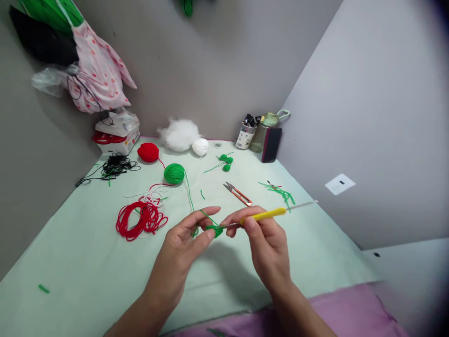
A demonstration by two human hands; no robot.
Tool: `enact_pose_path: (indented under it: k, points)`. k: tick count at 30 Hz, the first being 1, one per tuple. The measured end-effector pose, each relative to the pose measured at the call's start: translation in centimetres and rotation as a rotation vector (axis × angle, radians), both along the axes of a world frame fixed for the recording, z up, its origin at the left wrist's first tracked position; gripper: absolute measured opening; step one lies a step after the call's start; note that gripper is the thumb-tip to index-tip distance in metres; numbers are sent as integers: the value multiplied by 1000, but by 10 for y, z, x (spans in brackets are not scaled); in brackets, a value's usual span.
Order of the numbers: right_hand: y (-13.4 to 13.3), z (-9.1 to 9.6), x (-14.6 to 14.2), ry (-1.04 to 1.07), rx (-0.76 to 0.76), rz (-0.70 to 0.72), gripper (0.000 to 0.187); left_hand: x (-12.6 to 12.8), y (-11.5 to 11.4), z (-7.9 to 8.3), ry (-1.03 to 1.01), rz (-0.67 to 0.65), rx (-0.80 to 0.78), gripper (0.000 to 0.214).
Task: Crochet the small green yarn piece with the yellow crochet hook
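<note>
My left hand [185, 241] pinches a small green crochet piece [218, 231] between thumb and fingers, its index finger raised with green yarn running over it. In my right hand [264, 243] is a crochet hook with a yellow handle [268, 215]. The hook's metal tip meets the green piece; whether it passes through a stitch I cannot tell. From the left hand the green strand leads back to a green yarn ball [174, 173]. Beyond the hands lie thread snips [237, 194] with orange handles.
Loose red yarn [128, 224], a black yarn tangle [117, 166], a red ball [148, 152], white stuffing [179, 135] and a white ball [200, 147] lie left and back. Small green pieces [226, 161], green scraps [284, 193], a phone [271, 145], a bottle [259, 135] and a pen cup [245, 135] are farther right.
</note>
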State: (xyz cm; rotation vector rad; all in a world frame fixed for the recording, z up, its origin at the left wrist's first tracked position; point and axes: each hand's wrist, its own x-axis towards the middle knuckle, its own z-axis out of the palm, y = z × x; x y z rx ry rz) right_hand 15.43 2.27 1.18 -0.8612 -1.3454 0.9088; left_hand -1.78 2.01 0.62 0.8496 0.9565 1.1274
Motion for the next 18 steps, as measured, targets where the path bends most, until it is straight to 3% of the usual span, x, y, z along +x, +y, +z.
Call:
enact_pose_path:
  k: [6,10,12,14,18]
  points:
    - [-5,-2,-2,-532,501,-111,24,2,-2,-4,159,123,121,30]
    - [-3,-14,-4,-746,735,-263,25,8,-2,0,-124,66,-46,48]
    - [-1,-19,-5,-777,737,-287,28,10,0,2,-270,22,-146,51]
    - [1,-22,-6,-676,724,-306,25,11,3,1,-359,-14,-191,54]
    - [2,-19,-13,-508,599,-290,21,8,14,-11,-291,-26,-81,63]
